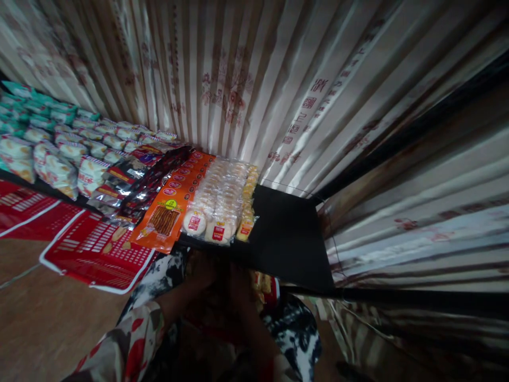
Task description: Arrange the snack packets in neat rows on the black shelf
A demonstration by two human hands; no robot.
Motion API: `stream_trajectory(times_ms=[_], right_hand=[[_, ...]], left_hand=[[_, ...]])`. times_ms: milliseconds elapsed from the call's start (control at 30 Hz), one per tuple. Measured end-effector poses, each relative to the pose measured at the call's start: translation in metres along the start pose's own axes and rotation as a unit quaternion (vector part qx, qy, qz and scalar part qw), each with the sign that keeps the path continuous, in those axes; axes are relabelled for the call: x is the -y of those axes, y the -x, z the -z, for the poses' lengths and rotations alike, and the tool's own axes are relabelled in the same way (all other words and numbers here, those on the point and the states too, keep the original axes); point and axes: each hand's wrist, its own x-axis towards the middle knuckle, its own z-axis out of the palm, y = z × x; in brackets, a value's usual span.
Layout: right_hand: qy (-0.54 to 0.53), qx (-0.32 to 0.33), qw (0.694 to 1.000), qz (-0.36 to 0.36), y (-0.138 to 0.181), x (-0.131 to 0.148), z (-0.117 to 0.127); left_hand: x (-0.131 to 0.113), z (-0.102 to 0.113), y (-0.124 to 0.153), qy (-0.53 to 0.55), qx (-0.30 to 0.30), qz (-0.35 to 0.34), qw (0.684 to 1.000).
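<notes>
My left hand and my right hand are low in front of me, close together just below the edge of the black shelf. Deep shadow hides the fingers of both, so I cannot tell what they hold. Beside my right hand are wrapped yellowish snacks at a red container's rim, on my lap. Rows of round white crackers in clear wrappers lie on the shelf above my hands. To their right runs a row of yellow wrapped snacks.
Left of the crackers lie an orange snack packet, dark packets, white bags and green bags. Red baskets with white handles stand below the shelf's left part. A pleated printed curtain hangs behind the shelf.
</notes>
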Motion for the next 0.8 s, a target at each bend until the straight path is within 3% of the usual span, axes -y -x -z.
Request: stream_trajectory(times_ms=[133, 267, 400, 533, 633, 800], right_hand=[[-0.027, -0.034, 0.998, 0.036, 0.018, -0.001, 0.010], [-0.052, -0.013, 0.997, 0.052, 0.041, -0.005, 0.016], [-0.107, -0.036, 0.993, 0.025, 0.060, -0.009, 0.017], [-0.189, -0.116, 0.974, -0.042, 0.067, -0.013, 0.026], [-0.321, -0.133, 0.934, -0.088, 0.068, -0.013, 0.039], [-0.587, -0.133, 0.792, -0.106, 0.075, -0.009, 0.057]], left_hand=[[-0.014, 0.006, 0.021, -0.064, 0.025, -0.078, 0.995], [-0.026, 0.009, 0.044, -0.100, 0.037, -0.089, 0.990], [-0.030, 0.007, 0.063, -0.091, 0.042, -0.115, 0.988], [-0.026, 0.012, 0.066, -0.094, -0.009, -0.070, 0.993], [-0.023, 0.022, 0.062, -0.087, -0.015, -0.025, 0.996], [-0.024, 0.037, 0.059, -0.077, 0.019, -0.001, 0.997]])
